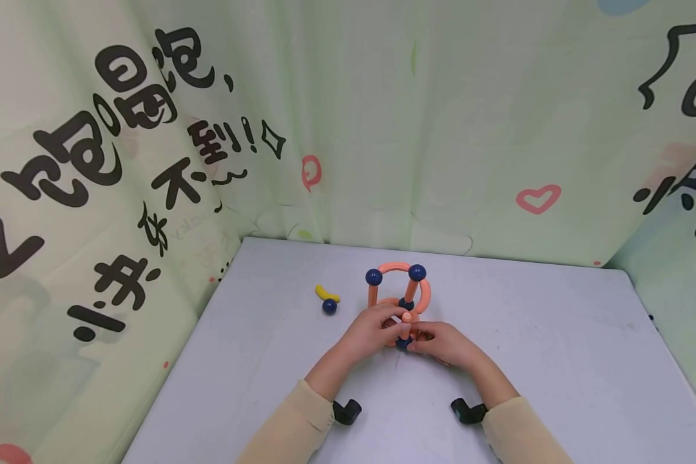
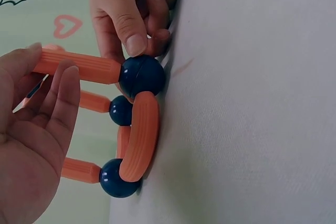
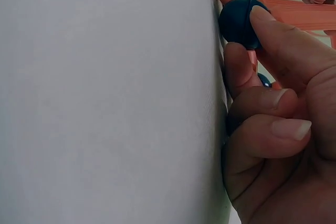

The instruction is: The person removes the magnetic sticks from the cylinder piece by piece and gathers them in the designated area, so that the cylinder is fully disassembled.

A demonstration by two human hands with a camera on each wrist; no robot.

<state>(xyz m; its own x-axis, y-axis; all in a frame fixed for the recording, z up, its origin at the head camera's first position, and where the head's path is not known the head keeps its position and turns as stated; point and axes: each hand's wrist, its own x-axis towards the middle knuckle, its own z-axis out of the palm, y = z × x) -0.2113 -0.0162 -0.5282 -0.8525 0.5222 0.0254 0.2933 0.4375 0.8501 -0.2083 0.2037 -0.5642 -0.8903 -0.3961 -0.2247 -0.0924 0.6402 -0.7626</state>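
On the table stands a frame of orange sticks and dark blue balls, with a curved orange rod (image 1: 394,266) joining two raised balls at its back. My left hand (image 1: 374,330) pinches the upper end of a straight orange stick (image 2: 92,68) at the near corner. The stick's lower end meets a blue ball (image 2: 143,77) down by the table. From the right, my right hand (image 1: 448,341) holds that ball, thumb (image 3: 262,17) against its side. Another curved orange rod (image 2: 143,137) runs from this ball to a second ball (image 2: 118,179). The hands partly hide the lower frame.
Left of the frame lie a curved yellow rod (image 1: 327,294) and a loose blue ball (image 1: 329,307), close together. The white table (image 1: 557,335) reaches back to a pale green printed curtain (image 1: 371,129), which also rises along both sides.
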